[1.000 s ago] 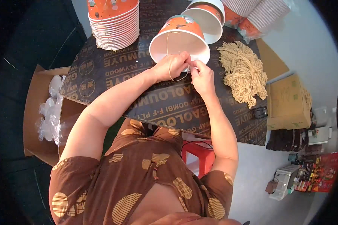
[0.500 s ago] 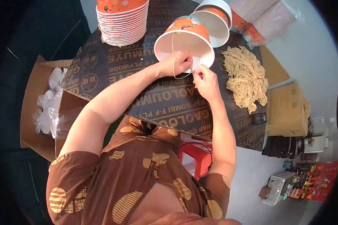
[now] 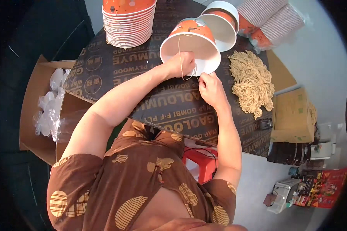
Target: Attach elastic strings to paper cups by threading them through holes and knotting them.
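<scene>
An orange patterned paper bucket (image 3: 198,45) with a white inside lies tipped, its mouth facing me. A thin pale string (image 3: 180,54) hangs from its upper inner wall in a loop down past the lower rim. At the bucket's mouth, my left hand (image 3: 183,64) is closed in a fist over the string; its fingertips are hidden. My right hand (image 3: 212,88) pinches the string just below the lower rim, close beside the left one. A heap of beige strings (image 3: 252,84) lies to the right of the bucket.
Nested orange buckets with white rims (image 3: 129,29) stand far left on the dark plywood table (image 3: 158,96). Two more buckets (image 3: 223,32) lie behind mine, near wrapped bucket stacks (image 3: 275,27). Cartons flank the table: one with clear plastic (image 3: 38,119), another (image 3: 293,115) at right.
My hands have drawn slightly apart, with a small loop of string now showing between them. The bucket is in nearly the same place; the whole view has shifted a little.
</scene>
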A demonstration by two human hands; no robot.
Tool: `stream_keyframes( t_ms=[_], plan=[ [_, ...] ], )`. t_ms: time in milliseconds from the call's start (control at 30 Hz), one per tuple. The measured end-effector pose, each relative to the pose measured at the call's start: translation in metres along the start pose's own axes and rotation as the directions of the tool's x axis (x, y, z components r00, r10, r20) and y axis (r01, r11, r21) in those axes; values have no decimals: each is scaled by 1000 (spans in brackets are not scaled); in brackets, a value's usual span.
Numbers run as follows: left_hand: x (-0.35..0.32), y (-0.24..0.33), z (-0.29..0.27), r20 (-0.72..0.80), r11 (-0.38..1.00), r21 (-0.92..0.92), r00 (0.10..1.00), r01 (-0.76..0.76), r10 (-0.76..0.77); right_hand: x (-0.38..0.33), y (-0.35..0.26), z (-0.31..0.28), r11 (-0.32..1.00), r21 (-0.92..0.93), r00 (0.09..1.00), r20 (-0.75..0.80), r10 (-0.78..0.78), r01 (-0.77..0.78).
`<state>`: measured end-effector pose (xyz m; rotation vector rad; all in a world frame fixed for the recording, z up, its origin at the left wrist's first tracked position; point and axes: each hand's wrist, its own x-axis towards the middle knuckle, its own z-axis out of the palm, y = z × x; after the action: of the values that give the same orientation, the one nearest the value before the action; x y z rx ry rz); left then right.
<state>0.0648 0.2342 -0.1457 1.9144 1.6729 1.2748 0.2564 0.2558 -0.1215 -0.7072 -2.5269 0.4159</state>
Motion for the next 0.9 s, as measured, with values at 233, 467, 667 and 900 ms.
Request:
stream_keyframes(
  t_ms=[233,467,667,900],
  plan=[
    [-3,15,-19,357,830,-424,909,363,-215,1,-3,-1,999,15,999,-16,29,-28],
    [-4,20,-17,425,625,-639,883,449,-200,2,-2,1,1000,23,1000,-19,20,-19],
    [-2,24,-16,401,661,-617,893,428,-203,2,-3,-1,999,30,1000,3,21,-21],
    [1,24,-13,398,745,-517,889,423,-228,3,-5,-3,995,-57,993,84,84,-80]
  ],
)
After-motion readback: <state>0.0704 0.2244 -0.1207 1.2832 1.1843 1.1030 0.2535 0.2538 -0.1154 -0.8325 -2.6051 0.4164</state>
